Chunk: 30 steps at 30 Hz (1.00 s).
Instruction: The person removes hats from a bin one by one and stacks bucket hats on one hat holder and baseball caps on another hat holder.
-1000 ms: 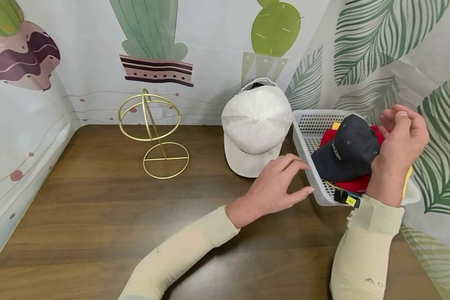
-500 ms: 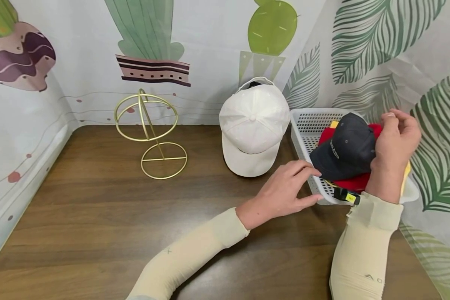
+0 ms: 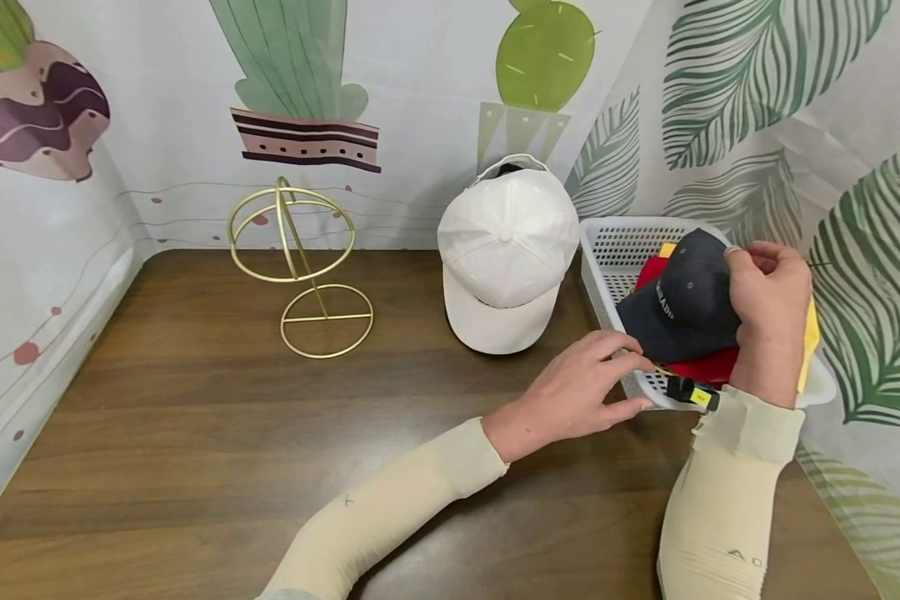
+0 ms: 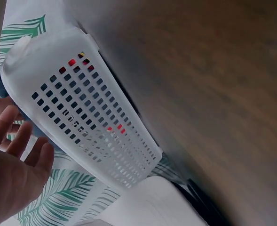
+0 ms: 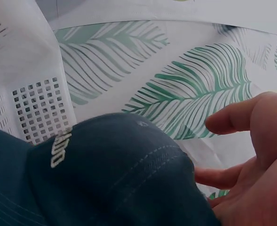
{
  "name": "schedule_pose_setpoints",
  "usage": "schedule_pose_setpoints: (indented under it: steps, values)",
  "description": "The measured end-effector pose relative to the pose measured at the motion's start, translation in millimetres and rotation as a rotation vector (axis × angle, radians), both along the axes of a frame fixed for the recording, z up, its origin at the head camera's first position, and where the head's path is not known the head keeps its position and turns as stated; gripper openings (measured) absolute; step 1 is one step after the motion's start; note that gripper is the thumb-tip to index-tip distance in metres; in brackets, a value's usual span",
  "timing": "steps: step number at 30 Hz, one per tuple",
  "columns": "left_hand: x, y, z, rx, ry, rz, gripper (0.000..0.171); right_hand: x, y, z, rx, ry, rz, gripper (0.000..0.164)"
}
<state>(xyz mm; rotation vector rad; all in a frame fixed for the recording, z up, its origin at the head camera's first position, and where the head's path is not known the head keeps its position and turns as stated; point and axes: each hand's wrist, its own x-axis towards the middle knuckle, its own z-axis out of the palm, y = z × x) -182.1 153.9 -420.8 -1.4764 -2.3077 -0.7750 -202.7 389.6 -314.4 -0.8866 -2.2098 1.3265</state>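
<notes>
A navy baseball cap (image 3: pixel 682 296) with pale lettering lies on top of a red cap (image 3: pixel 708 367) in a white perforated basket (image 3: pixel 603 292). My right hand (image 3: pixel 776 292) is at the back of the navy cap's crown. In the right wrist view its thumb and fingers stand apart, one fingertip right at the cap's edge. On the other side, my left hand (image 3: pixel 581 387) reaches to the basket rim, fingers loosely bent beside the navy brim. The left wrist view shows these fingers (image 4: pixel 20 141) spread over the rim, with nothing gripped.
A white cap (image 3: pixel 510 250) sits on the wooden table (image 3: pixel 270 442) left of the basket. Farther left stands a gold wire stand (image 3: pixel 318 287) with a round base. Something yellow (image 3: pixel 808 342) shows at the basket's right side. Patterned cloth covers the walls.
My left hand has moved right, to the basket rim and the navy brim. My right hand has come down and left, closer against the back of the navy cap.
</notes>
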Motion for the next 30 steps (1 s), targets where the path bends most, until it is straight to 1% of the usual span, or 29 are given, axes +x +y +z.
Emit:
schedule_pose_setpoints:
  steps: [4,7,12,15,19,21,25,30]
  values:
    - [0.1,1.7,-0.3,-0.024,0.005,0.008,0.037,-0.3,1.5,-0.4,0.006,-0.051,0.022,0.060]
    - [-0.4,2.3,0.0,-0.031,-0.003,0.014,0.033,-0.4,1.6,-0.7,0.019,-0.095,0.041,0.066]
    - [-0.8,3.4,0.3,-0.039,-0.020,0.019,0.030,1.2,0.8,-1.2,0.040,-0.200,0.080,0.076]
    - [-1.3,4.0,0.8,-0.040,-0.027,0.027,0.029,2.4,0.8,-1.6,0.024,-0.244,0.127,0.078]
    - [-2.5,5.0,1.2,-0.034,-0.027,0.039,0.026,3.3,2.3,-2.2,-0.007,-0.280,0.197,0.080]
    - [-3.0,5.7,1.2,-0.033,-0.025,0.043,0.026,3.9,3.7,-2.1,-0.006,-0.298,0.218,0.078]
    - [-3.4,6.9,1.1,-0.032,-0.024,0.043,0.025,4.6,5.9,-2.3,0.053,-0.317,0.244,0.069]
    - [-3.7,7.6,0.2,-0.036,-0.022,0.044,0.025,4.5,4.3,-3.2,0.105,-0.309,0.277,0.060]
